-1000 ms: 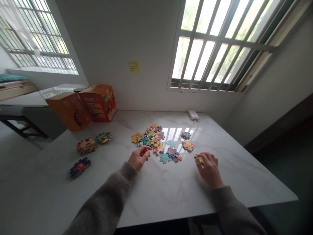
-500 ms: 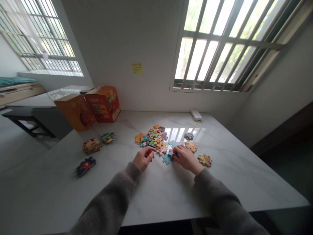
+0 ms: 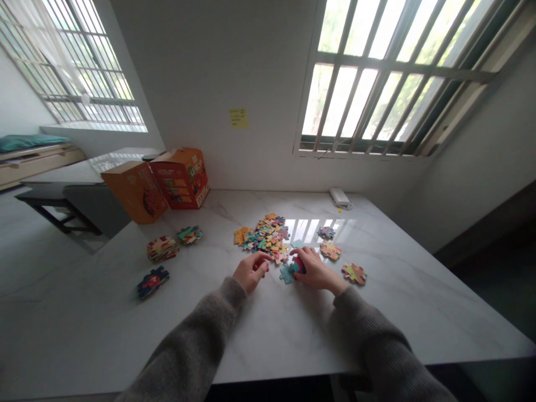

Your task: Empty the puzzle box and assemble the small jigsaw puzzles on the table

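My right hand (image 3: 315,269) grips a teal and red puzzle piece (image 3: 297,264) between thumb and fingers. That piece is over or against a light teal piece (image 3: 286,273) on the tabletop; whether the two interlock I cannot tell. Another pale teal piece (image 3: 298,244) lies just beyond my right fingers, partly covered. My left hand (image 3: 252,271) hovers low beside the mixed pile of puzzle pieces (image 3: 266,234), its fingers loosely curled with a gap between thumb and forefinger. Nothing shows in it.
Small stacks of pieces lie right: purple-grey (image 3: 326,233), orange (image 3: 330,250) and yellow-brown (image 3: 354,273). On the left are green (image 3: 190,235), cream-red (image 3: 161,249) and dark blue (image 3: 152,282) stacks. An orange box (image 3: 180,178) stands behind; a white device (image 3: 340,197) sits near the wall.
My right hand has opened its grip slightly, showing more of the teal and red piece. My left hand has barely moved. The whole view has shifted a little.
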